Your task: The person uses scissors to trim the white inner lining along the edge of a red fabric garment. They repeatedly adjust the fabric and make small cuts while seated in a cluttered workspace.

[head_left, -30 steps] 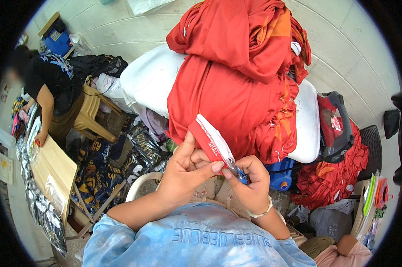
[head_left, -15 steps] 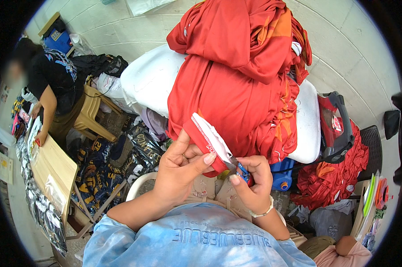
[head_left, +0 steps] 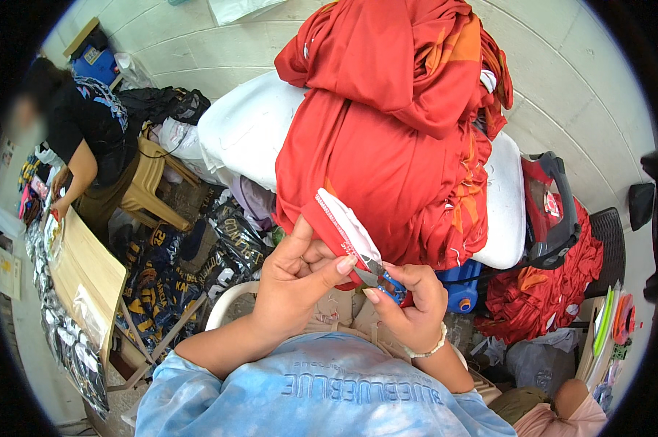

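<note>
My left hand [head_left: 294, 273] pinches the stitched edge of a red garment [head_left: 327, 239] with white inner fabric showing, holding it up between thumb and fingers. In my right hand [head_left: 414, 304] is a small pair of thread snips [head_left: 393, 286] with a blue handle. Their metal blades are spread apart at the lower end of the held edge, close to my left thumb; whether a thread lies between them is too small to tell. Beyond my hands, a large pile of red and orange fabric [head_left: 387, 160] rests on a white padded board [head_left: 234, 135].
At the left, a person [head_left: 92, 138] in a black shirt leans over a wooden board [head_left: 85, 266] beside a tan plastic chair [head_left: 154, 186]. Dark printed garments [head_left: 161, 277] lie on the floor. More red fabric [head_left: 544, 298] is heaped at the right near a grey-and-red appliance [head_left: 547, 204].
The snips have opened and tilted, their blades now spread at the garment's edge. My left hand stays almost in place. The other person's hand has shifted slightly along the board.
</note>
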Motion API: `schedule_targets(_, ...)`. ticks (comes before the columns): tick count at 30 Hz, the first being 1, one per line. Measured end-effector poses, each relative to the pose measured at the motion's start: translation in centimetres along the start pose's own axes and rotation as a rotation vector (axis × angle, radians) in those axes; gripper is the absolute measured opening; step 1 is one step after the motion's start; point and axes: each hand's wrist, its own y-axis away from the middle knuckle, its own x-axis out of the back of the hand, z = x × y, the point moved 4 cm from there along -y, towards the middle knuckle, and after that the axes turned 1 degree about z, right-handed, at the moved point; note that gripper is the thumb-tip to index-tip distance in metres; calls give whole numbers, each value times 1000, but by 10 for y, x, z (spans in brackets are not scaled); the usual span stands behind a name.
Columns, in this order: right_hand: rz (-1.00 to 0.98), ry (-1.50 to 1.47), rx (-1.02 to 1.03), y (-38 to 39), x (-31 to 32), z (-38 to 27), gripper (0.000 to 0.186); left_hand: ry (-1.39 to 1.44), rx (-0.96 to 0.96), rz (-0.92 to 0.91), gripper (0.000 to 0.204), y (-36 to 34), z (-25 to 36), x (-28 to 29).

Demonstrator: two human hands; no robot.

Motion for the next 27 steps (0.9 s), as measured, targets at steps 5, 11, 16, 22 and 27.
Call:
schedule_targets(5, -11, -3, -21, -1, 1, -2, 31, 22, -5, -10, 59, 1, -2, 0)
schedule_targets(11, 5, 22, 11, -1, -1, 0, 28, 2, 43, 17, 62, 1, -3, 1)
schedule_targets(16, -25, -47, -104, 3, -2, 4, 28, -1, 50, 3, 62, 1, -3, 1)
schedule_targets(22, -10, -65, -94, 1, -1, 0, 29, -67, -21, -18, 61, 1, -4, -1)
schedule_targets(27, -4, -28, -80, -2, -1, -3, 28, -160, -70, -38, 55, 2, -3, 1)
